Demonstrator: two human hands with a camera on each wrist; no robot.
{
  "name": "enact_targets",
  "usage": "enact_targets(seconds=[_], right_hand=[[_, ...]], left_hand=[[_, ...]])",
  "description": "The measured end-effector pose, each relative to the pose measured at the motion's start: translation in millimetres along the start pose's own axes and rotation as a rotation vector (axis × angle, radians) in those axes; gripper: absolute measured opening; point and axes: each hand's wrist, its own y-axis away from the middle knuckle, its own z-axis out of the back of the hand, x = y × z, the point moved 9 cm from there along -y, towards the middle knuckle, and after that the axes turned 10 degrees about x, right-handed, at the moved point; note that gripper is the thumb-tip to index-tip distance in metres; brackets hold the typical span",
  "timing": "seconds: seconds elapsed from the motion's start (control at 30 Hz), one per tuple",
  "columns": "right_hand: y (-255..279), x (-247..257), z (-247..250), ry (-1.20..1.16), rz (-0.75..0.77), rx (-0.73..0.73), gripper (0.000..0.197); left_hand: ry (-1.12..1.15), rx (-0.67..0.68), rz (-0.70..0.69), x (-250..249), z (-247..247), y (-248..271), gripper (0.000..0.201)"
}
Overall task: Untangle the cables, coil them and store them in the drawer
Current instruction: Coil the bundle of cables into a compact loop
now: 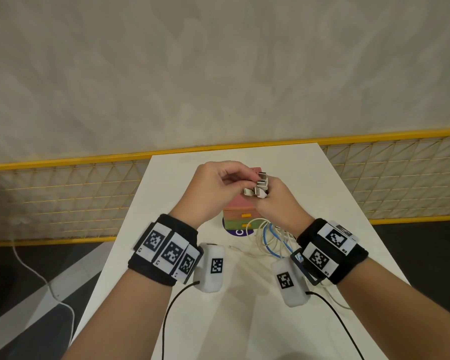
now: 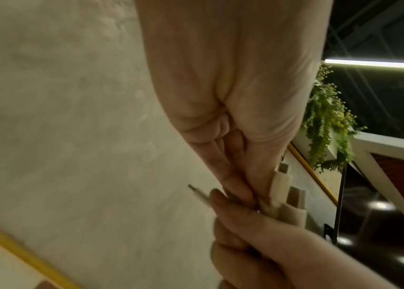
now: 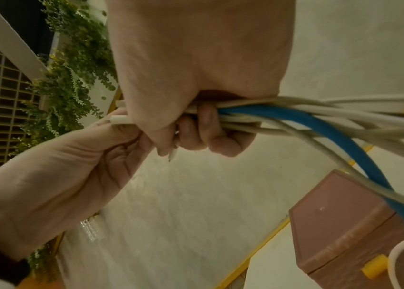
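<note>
Both hands are raised together above the small drawer box (image 1: 238, 205) on the white table (image 1: 166, 203). My right hand (image 1: 268, 196) grips a bundle of white cables and one blue cable (image 3: 331, 136) in its fist. Several white USB plugs (image 1: 261, 183) stick up out of that fist. My left hand (image 1: 235, 181) pinches a thin plug end (image 2: 199, 194) beside those white plugs (image 2: 280, 187). The loose loops of the cables (image 1: 268, 237) hang down onto the table by the box. The box has a pink top (image 3: 339, 224) and a yellow drawer handle (image 3: 375, 267); its drawers look closed.
A yellow mesh fence (image 1: 400, 178) runs behind the table's far edge, with a pale wall beyond it. A round purple sticker (image 1: 231, 231) lies under the box. On the floor to the left trails a white cord (image 1: 50, 287). Black leads run from both wrist cameras.
</note>
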Motion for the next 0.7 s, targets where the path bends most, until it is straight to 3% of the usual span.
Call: enact_targets(seconds=[0.1, 0.17, 0.23, 0.33, 0.4, 0.5, 0.57, 0.63, 0.7], right_hand=[[-2, -6, 1, -0.014, -0.035, -0.014, 0.01], [-2, -8, 0, 0.006, -0.055, -0.006, 0.013], [-2, -3, -3, 0.016, -0.043, 0.007, 0.004], [-6, 2, -11, 0.132, -0.033, 0.091, 0.03], [-11, 5, -21, 0.272, -0.032, 0.184, 0.022], [-9, 8, -16, -0.015, -0.037, 0.207, 0.024], [-4, 10, -10, -0.167, -0.008, 0.189, 0.037], [-1, 1, -13, -0.266, -0.029, 0.184, 0.068], [-2, -6, -15, -0.291, -0.045, 0.184, 0.083]], left_hand=[[-0.103, -0.086, -0.032, -2, 7, 3, 0.014], [-0.135, -0.131, -0.051, -4, 9, 4, 0.024], [-0.133, -0.049, -0.018, 0, -7, -1, 0.032], [-0.41, 0.012, -0.017, 0, -34, -5, 0.03], [-0.517, -0.013, -0.067, -5, -39, -5, 0.026], [-0.617, -0.022, -0.085, -6, -38, -6, 0.019], [-0.702, -0.029, -0.097, -9, -38, -7, 0.02], [-0.757, -0.015, -0.113, -10, -39, -10, 0.025], [-0.695, -0.015, -0.096, -6, -35, -13, 0.024]])
